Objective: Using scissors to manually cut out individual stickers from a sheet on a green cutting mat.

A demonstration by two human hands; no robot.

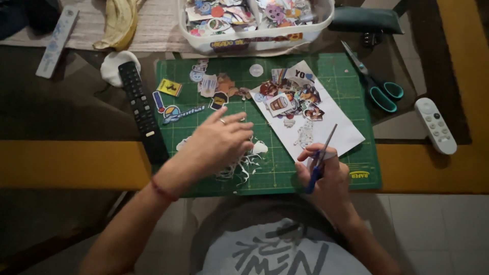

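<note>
The right grip [326, 170] is closed around small scissors [321, 158], blades nearly shut and pointing up over the sheet [326, 127]; the left hand [219, 142] lies flat and open on white scraps [249, 163] (empty, fingers spread). Many stickers [214, 89] lie cut on the mat [346, 76]; several remain on the sheet.

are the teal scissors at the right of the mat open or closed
Closed: the teal-handled scissors lie untouched on the green cutting mat's right edge, blades together in one line.
</note>
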